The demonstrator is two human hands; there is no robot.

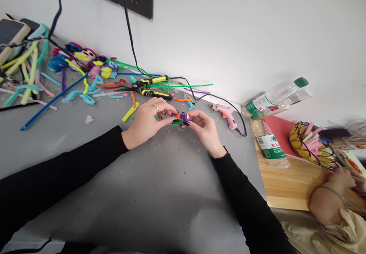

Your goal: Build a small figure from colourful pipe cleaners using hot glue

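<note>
Over the grey table my two hands meet at a small pipe-cleaner figure (185,116) with purple, orange and green parts. My right hand (204,126) pinches its purple coiled end between thumb and fingers. At its orange and red side, my left hand (150,120), with a ring on one finger, is closed in a pinch. Fingers hide part of the figure. Just beyond the left hand lie yellow-and-black pliers or cutters (151,87). Right of the right hand a pink glue gun (225,114) lies on its side.
Loose pipe cleaners (54,101) and finished-looking fuzzy pieces (82,57) crowd the back left. A black cable (130,32) hangs along the wall. On the wooden table at right are plastic bottles (270,141), a basket (303,143) and another person's arm (328,200).
</note>
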